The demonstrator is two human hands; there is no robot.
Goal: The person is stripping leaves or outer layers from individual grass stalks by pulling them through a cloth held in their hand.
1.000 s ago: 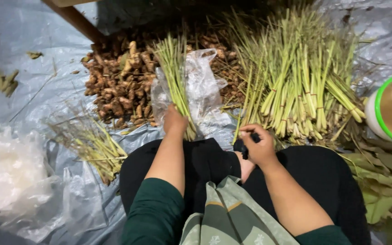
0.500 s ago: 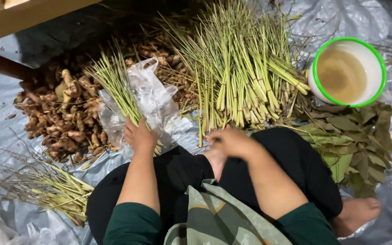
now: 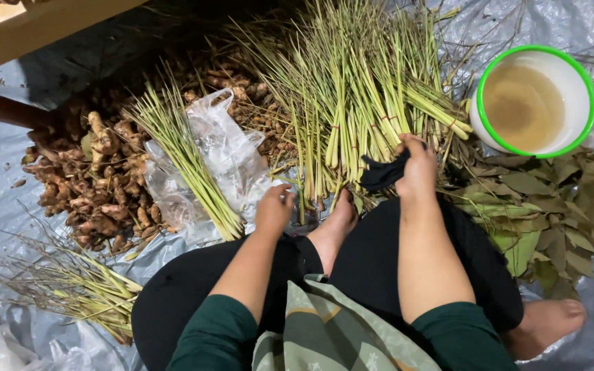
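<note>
The person sits on a grey plastic sheet (image 3: 29, 82) spread on the floor, with plants all around; the left hand (image 3: 274, 209) rests at the near edge of a clear plastic bag (image 3: 225, 154), its fingers curled loosely against the bag and a small bunch of lemongrass (image 3: 183, 154) that lies on it, and I cannot tell if they grip anything; the right hand (image 3: 417, 168) is lifted a little and its fingers are closed on a dark bit of cloth (image 3: 383, 173), just in front of the big lemongrass pile (image 3: 352, 89); many stalks in that pile look tied into bundles with thin bands, so some bundling seems done; only the one bunch lies on the bag, so most of the bagging seems left to do; a heap of brown ginger roots (image 3: 91, 178) sits toward the far left side of the sheet, partly under the bag; a thin, dry bunch of stalks (image 3: 77, 288) lies near the left near corner; dry green leaves (image 3: 544, 199) are piled on the right side; behind them, near the far right corner, stands a round white bowl with a green rim (image 3: 582, 69) holding cloudy brown water; the bag is plain and see-through, with no label I can make out.
</note>
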